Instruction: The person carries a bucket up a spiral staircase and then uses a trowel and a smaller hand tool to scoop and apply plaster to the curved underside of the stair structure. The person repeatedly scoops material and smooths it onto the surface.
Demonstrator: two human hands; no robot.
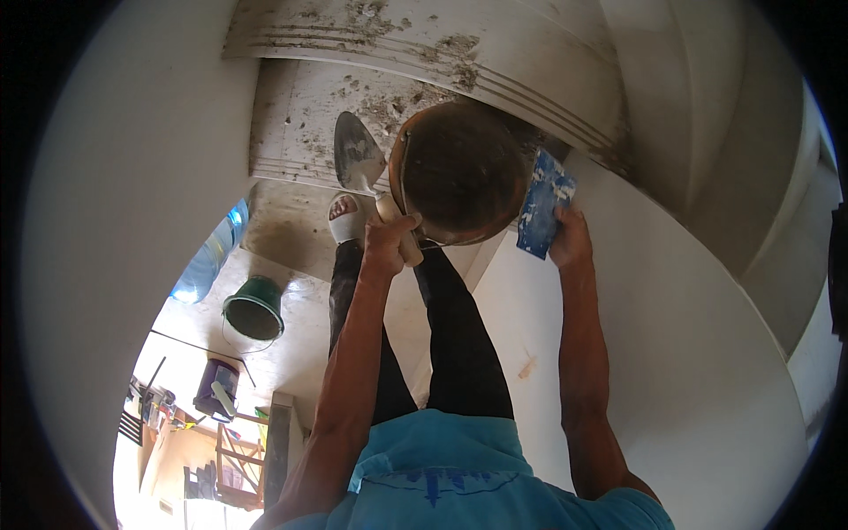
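My left hand is closed round the wooden handle of a pointed trowel. Its grey blade points up and away, just left of a large brown bucket. The bucket stands on a stair step with its mouth toward me, dark inside; its contents are hard to make out. To the right of the bucket, my right hand grips a flat blue scraper spattered with white. The scraper is held near the bucket's right rim.
Dirty stair treads with crumbs of mortar lie ahead. A white wall rises at the left, another surface at the right. Below left are a green bucket, a dark purple bucket, a blue clear bottle and a wooden frame.
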